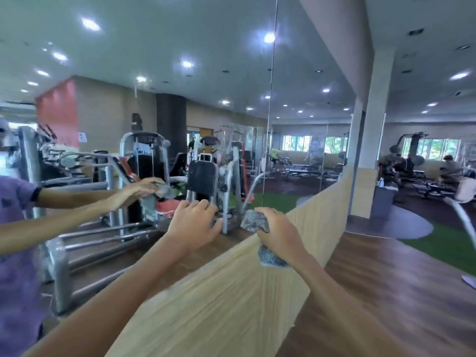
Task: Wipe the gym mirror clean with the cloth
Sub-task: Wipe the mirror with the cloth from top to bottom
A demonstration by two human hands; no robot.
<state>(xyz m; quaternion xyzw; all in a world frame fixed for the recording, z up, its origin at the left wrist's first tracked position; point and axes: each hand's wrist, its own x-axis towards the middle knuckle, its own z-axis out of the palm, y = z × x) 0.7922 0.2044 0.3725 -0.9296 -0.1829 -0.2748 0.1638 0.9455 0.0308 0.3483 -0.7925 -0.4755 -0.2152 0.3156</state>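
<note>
Right hand (279,234): fingers curled tight round bunched grey cloth (253,220); tail hangs below palm.
Left hand (193,222): fingers slightly apart, tips touching gym mirror (154,104), holding nothing.
Location: grey cloth at mirror's lower edge, above wood panel (219,292).

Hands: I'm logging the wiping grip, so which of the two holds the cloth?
The right hand grips the grey cloth; the left hand holds nothing, fingers against the mirror.
</note>
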